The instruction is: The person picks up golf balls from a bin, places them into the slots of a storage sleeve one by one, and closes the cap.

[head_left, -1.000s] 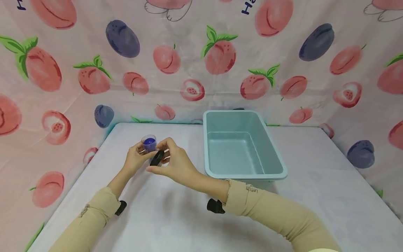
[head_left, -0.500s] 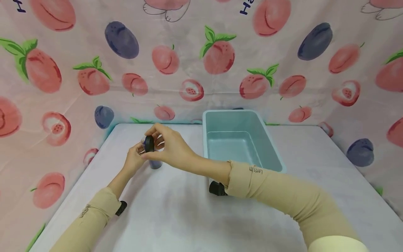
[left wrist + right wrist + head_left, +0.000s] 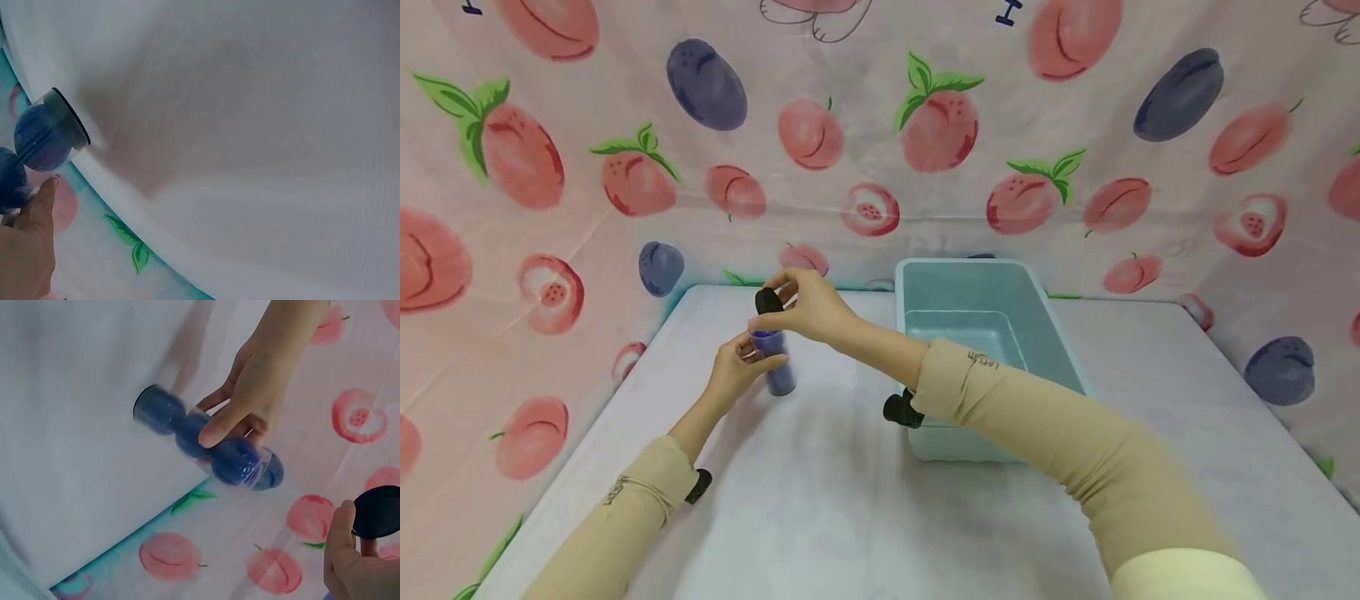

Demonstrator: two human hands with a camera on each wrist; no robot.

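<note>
A clear plastic tube [image 3: 781,380] with a dark base holds several blue balls [image 3: 236,461] stacked in a line. My left hand [image 3: 733,372] grips it around the middle, thumb on the near side. In the left wrist view, the tube's lower end [image 3: 67,122] stands out past the fingers. The right hand [image 3: 818,310] pinches a round black lid [image 3: 767,301] by its edge, just above the tube's mouth. From the right wrist view, the lid [image 3: 378,514] is apart from the tube, whose mouth is uncovered.
A light blue plastic basin [image 3: 917,279] stands on the white table [image 3: 820,500], right of the tube, partly hidden by the right forearm. Behind the table hangs a peach-print cloth [image 3: 880,125]. Small black wrist cameras [image 3: 904,410] sit at the cuffs.
The right hand has lifted the black lid from in front of the tube to above its mouth. The left hand keeps its grip on the tube with little shift.
</note>
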